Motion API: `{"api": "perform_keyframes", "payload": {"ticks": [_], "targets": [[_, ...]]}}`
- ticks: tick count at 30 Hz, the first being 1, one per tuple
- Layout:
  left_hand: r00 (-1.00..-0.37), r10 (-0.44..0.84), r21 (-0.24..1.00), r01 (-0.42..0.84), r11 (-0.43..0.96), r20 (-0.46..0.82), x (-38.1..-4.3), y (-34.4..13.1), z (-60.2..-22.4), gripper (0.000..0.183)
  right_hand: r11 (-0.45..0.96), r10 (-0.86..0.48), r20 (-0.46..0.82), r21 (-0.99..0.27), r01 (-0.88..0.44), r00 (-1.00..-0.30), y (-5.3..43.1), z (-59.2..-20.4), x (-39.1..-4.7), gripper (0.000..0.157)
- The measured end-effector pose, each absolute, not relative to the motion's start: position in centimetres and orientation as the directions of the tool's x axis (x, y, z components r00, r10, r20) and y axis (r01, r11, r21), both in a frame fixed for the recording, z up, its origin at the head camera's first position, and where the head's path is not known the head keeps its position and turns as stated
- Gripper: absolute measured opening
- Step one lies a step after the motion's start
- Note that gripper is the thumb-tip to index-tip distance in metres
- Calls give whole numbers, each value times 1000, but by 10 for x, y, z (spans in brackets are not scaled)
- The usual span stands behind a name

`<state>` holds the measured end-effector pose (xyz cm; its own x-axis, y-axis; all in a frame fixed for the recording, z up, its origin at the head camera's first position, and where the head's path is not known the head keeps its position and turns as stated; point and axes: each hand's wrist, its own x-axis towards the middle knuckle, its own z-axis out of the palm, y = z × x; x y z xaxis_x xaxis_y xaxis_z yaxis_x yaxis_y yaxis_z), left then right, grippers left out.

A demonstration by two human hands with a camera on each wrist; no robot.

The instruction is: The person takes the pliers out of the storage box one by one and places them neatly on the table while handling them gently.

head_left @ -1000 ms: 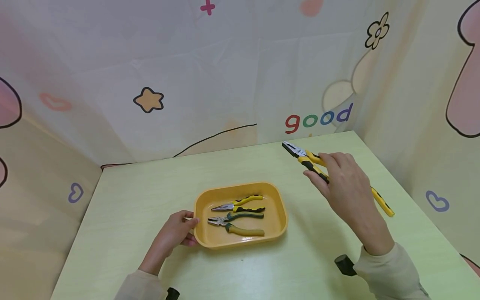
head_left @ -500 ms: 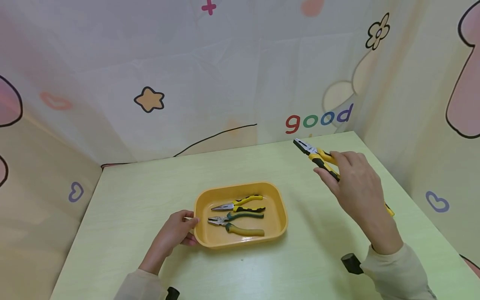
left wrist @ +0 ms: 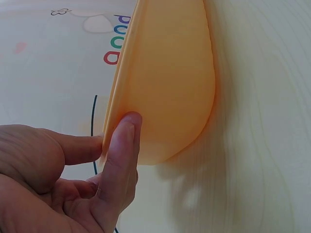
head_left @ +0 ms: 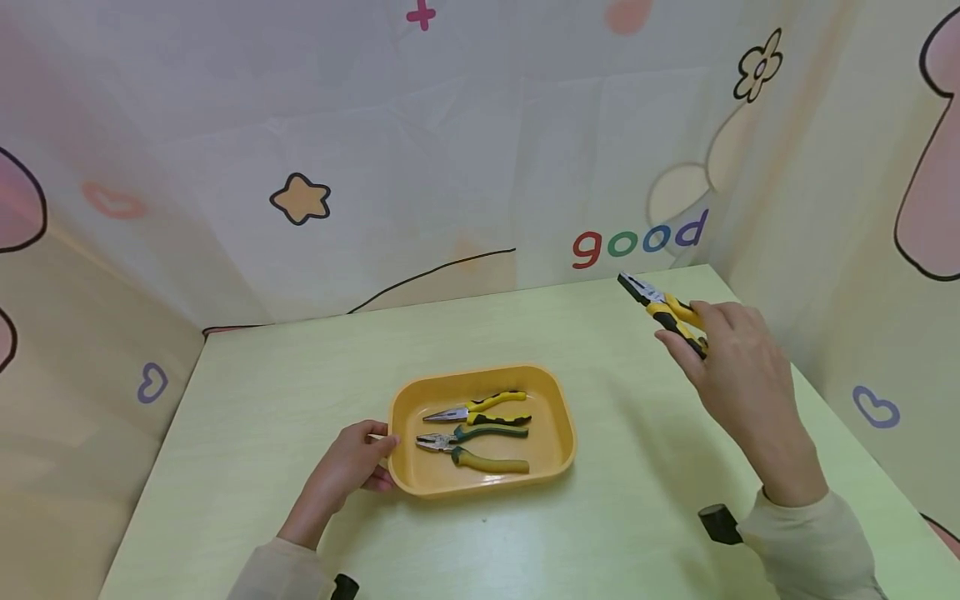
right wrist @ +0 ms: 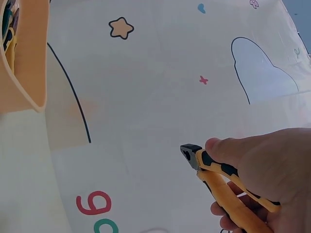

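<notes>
My right hand [head_left: 750, 375] grips combination pliers [head_left: 660, 310] with yellow-and-black handles, raised over the right side of the table. Their steel nose points toward the back wall. In the right wrist view the thumb lies along one handle of these pliers [right wrist: 214, 179] and the fingers wrap the other. My left hand [head_left: 348, 462] pinches the left rim of a yellow tray [head_left: 551, 454], thumb on the rim and fingers under it. Inside the tray lie needle-nose pliers [head_left: 480, 408] with yellow-and-black handles and, nearer me, combination pliers [head_left: 476, 450] with one green and one yellowish handle.
The pale green table [head_left: 300, 367] meets a patterned cloth backdrop [head_left: 420, 167] at its back and sides. A black cylindrical piece [head_left: 720, 523] juts from beside the right sleeve, and another black piece [head_left: 346, 587] shows by the left sleeve.
My right hand has moved to the right with the combination pliers, away from the tray. A yellow handle on the table at the right is now hidden behind it. My left hand and the tray have stayed put.
</notes>
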<state>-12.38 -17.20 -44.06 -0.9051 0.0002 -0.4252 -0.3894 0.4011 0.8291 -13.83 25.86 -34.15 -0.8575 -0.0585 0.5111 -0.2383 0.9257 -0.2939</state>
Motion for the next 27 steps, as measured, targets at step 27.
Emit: {"api": "perform_keyframes", "payload": {"ticks": [27], "targets": [[-912,15,844,-373,385,-410,-123,-172,-440,39,944,59,415,-319,-85,-908,284,-344,-140,60]]}}
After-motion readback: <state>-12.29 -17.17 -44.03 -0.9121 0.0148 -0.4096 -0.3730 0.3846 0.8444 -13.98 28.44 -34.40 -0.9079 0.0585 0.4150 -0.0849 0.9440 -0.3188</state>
